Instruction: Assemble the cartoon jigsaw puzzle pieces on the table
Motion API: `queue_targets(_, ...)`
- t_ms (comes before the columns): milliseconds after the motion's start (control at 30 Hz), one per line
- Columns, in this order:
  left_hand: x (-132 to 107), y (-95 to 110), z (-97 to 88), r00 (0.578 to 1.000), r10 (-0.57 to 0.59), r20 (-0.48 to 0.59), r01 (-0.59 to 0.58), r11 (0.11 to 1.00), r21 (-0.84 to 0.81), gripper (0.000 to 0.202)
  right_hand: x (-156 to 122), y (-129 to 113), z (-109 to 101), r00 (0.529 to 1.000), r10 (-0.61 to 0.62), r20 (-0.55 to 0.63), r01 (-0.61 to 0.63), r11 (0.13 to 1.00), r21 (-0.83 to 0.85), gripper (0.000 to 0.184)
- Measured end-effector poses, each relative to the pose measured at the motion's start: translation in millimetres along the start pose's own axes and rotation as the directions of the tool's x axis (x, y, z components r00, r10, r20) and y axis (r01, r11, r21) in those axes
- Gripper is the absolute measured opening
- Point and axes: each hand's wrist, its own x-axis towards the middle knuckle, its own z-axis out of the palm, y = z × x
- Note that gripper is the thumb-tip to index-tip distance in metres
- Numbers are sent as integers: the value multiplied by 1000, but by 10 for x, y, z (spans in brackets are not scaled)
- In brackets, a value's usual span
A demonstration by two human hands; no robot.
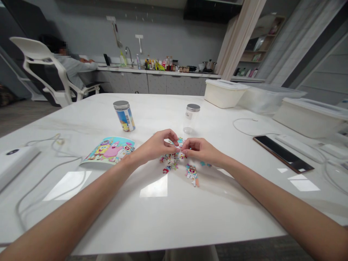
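Observation:
My left hand [156, 145] and my right hand [200, 151] meet above the white table [174, 214], their fingertips pinched together on what looks like a small puzzle piece, mostly hidden by my fingers. Just below them lies a scattered pile of colourful cartoon puzzle pieces [172, 161]. A joined group of pieces [191, 174] rests nearer me. To the left of my left hand lies a cartoon picture sheet [108, 150]. Farther off stand a labelled jar with a metal lid [124, 116] and a clear jar [191, 117].
Lidded plastic storage boxes [224, 93] line the table's far right, beside a dark tablet [283, 154] and a white power strip [299, 148]. Cables trail on both sides. A white power bank [15, 161] sits at left. A seated person [73, 69] works at the back counter.

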Motion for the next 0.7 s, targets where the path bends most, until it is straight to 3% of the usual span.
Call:
queue_targets(100, -8, 3, 1, 999, -31, 42, 31, 999, 16, 25, -14, -22, -13, 999, 17, 39, -18, 1000, 26, 14)
queue_targets(200, -26, -6, 12, 986, -69, 154, 62, 997, 51, 23, -42, -57, -37, 990, 34, 134, -38, 999, 26, 12)
queue_targets(400, -98, 21, 83, 910, -45, 412, 37, 999, 27, 17, -95, -116, -63, 946, 13, 324, -18, 1000, 11, 11)
queue_targets(533, -152, 104, 130, 892, -71, 446, 9, 990, 139, 13, -93, -98, -102, 943, -34, 332, 22, 999, 40, 25)
queue_targets(700, -224, 223, 217, 902, -75, 425, -40, 966, 256, 9, -83, -58, -163, 942, -47, 332, 83, 992, -95, 34)
